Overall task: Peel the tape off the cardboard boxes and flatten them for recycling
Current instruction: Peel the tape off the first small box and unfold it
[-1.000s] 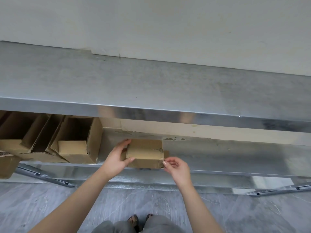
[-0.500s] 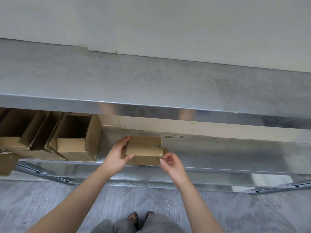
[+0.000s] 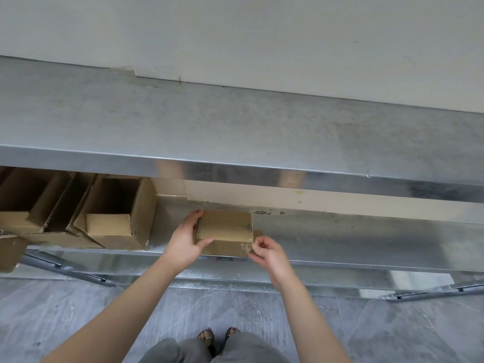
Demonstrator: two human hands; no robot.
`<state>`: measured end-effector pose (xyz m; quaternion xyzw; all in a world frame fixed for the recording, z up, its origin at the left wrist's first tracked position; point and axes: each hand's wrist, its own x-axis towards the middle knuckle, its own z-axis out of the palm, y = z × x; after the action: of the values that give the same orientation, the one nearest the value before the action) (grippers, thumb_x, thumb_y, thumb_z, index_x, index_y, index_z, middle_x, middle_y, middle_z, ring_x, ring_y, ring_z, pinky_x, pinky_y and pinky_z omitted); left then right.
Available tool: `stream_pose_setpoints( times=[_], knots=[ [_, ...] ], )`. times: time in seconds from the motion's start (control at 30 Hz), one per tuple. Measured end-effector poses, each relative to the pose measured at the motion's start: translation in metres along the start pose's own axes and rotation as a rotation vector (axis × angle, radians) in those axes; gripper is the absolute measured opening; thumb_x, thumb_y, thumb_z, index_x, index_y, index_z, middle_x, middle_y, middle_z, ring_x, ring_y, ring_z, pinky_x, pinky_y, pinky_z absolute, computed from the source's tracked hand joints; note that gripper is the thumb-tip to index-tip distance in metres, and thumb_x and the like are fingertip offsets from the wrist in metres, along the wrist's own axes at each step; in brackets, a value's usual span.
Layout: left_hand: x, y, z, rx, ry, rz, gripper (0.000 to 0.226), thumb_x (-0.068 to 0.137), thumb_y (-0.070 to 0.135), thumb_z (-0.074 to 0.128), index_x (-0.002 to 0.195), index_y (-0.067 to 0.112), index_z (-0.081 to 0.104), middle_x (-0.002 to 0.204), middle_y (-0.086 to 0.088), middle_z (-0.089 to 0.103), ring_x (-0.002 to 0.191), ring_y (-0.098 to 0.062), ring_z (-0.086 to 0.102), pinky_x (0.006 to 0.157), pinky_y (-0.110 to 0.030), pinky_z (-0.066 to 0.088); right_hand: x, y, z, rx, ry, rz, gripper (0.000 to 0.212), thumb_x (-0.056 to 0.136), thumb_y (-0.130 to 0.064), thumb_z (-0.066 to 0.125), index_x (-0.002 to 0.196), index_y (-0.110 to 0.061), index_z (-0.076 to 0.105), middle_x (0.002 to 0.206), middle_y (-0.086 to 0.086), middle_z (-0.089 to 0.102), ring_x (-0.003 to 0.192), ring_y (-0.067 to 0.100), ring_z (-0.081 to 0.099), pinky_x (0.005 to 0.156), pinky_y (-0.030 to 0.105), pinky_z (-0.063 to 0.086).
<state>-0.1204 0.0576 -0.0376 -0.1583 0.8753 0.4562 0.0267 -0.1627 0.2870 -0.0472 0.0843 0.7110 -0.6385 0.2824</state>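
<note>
A small closed cardboard box (image 3: 225, 229) sits on the lower steel shelf (image 3: 340, 239), sealed with clear tape (image 3: 246, 248) that wraps over its front right corner. My left hand (image 3: 187, 239) grips the box's left side, thumb on the front face and fingers over the top edge. My right hand (image 3: 267, 251) pinches the tape end at the box's front right corner, fingers curled. A small cardboard flap shows behind the box on its right.
Several opened cardboard boxes (image 3: 117, 216) lie on their sides at the left of the same shelf. The steel table top (image 3: 235, 127) overhangs the shelf, against a pale wall. Grey tile floor (image 3: 78, 310) and my sandalled feet (image 3: 217, 336) are below.
My right hand has shifted slightly along the box's right front corner and now pinches the tape there. My left hand keeps its grip. The view has tilted a little.
</note>
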Motion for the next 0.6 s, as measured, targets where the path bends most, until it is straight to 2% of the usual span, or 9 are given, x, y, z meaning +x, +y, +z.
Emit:
stream_pose_setpoints(
  times=[0.1,0.23,0.3,0.33,0.47,0.6],
  knots=[
    [0.001,0.0,0.001,0.002,-0.003,0.001,0.076,0.082,0.021,0.075,0.146,0.022,0.034,0.147,-0.003,0.039,0.132,-0.023,0.042,0.095,-0.047,0.051,0.001,-0.004,-0.004,0.0,-0.066,0.035,0.022,0.096,0.003,0.051,0.078,-0.009,0.048,0.083,0.005,0.047,0.081,0.011,0.056,0.098,0.031,0.052],
    [0.002,-0.001,-0.001,0.015,-0.008,0.006,0.076,0.082,0.023,0.075,0.145,0.02,0.034,0.146,-0.004,0.039,0.131,-0.024,0.042,0.097,-0.046,0.05,0.001,-0.009,-0.008,0.133,-0.095,0.1,0.017,0.097,-0.002,0.053,0.082,-0.01,0.049,0.085,0.002,0.049,0.089,0.013,0.052,0.094,0.035,0.054],
    [0.003,-0.001,0.0,0.024,-0.013,0.018,0.075,0.082,0.023,0.075,0.145,0.018,0.035,0.146,-0.005,0.038,0.131,-0.025,0.042,0.099,-0.046,0.048,-0.003,-0.006,-0.008,0.143,-0.075,0.097,0.014,0.094,-0.004,0.06,0.084,-0.01,0.051,0.088,0.004,0.053,0.089,0.013,0.056,0.091,0.032,0.055],
    [0.003,0.0,0.001,0.018,-0.012,0.024,0.075,0.082,0.022,0.076,0.145,0.017,0.035,0.147,-0.004,0.037,0.131,-0.025,0.043,0.1,-0.046,0.048,-0.004,-0.003,-0.008,0.073,-0.043,0.066,0.015,0.09,-0.004,0.067,0.087,-0.011,0.053,0.09,0.004,0.056,0.088,0.014,0.059,0.088,0.028,0.055],
    [0.003,-0.001,0.002,0.013,-0.011,0.034,0.074,0.082,0.022,0.075,0.144,0.016,0.035,0.148,-0.005,0.037,0.131,-0.025,0.043,0.104,-0.044,0.045,-0.007,0.003,-0.004,-0.178,0.126,-0.093,0.046,0.071,-0.004,0.085,0.095,-0.021,0.05,0.087,0.003,0.069,0.087,0.017,0.068,0.081,0.024,0.053],
    [0.004,-0.002,0.002,0.006,-0.018,0.03,0.075,0.081,0.024,0.076,0.144,0.019,0.035,0.146,-0.003,0.037,0.128,-0.023,0.045,0.097,-0.045,0.05,-0.008,0.001,0.001,-0.287,0.195,-0.228,0.044,0.072,-0.004,0.083,0.093,-0.029,0.053,0.077,-0.001,0.066,0.071,0.006,0.065,0.072,0.017,0.053]
  ],
)
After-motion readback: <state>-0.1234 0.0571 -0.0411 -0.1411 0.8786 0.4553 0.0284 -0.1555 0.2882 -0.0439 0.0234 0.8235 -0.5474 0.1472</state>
